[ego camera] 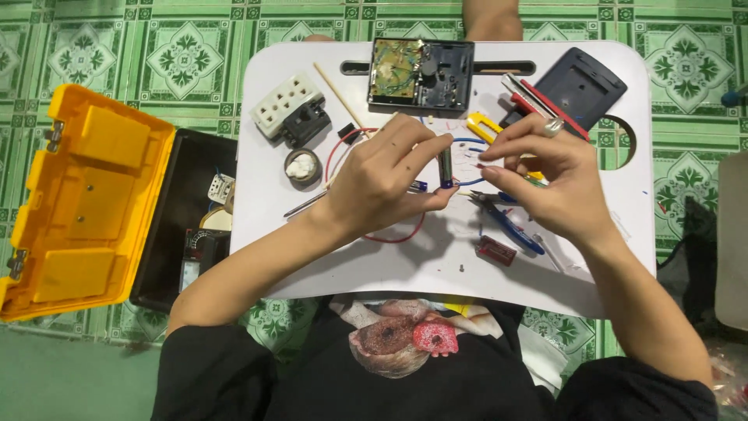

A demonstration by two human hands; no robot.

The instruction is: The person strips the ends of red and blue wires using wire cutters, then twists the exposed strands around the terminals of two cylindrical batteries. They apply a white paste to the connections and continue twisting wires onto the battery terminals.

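Counting: two bare hands at work, one white lap tray (pixel 312 257), one yellow toolbox (pixel 86 203), one white socket block (pixel 287 105), one opened black case with a circuit board (pixel 421 74), one loose black cover (pixel 580 82), one small round tin (pixel 302 166), one pair of blue-handled pliers (pixel 510 226).
Left hand: left hand (pixel 382 183) pinches a small cylinder (pixel 446 166) upright between thumb and forefinger.
Right hand: right hand (pixel 545 183), a ring on one finger, has its fingertips curled together just beside the cylinder; what they pinch is too small to tell.
Cylinder: short, dark, metallic, round-bodied; held above the middle of the tray, between both hands, with thin blue wire (pixel 467 183) at its foot.
Materials: smooth plastic tray; glossy hard toolbox lid lying open on green patterned floor tiles (pixel 187 58); a red wire (pixel 389 238) loops beneath the left hand.
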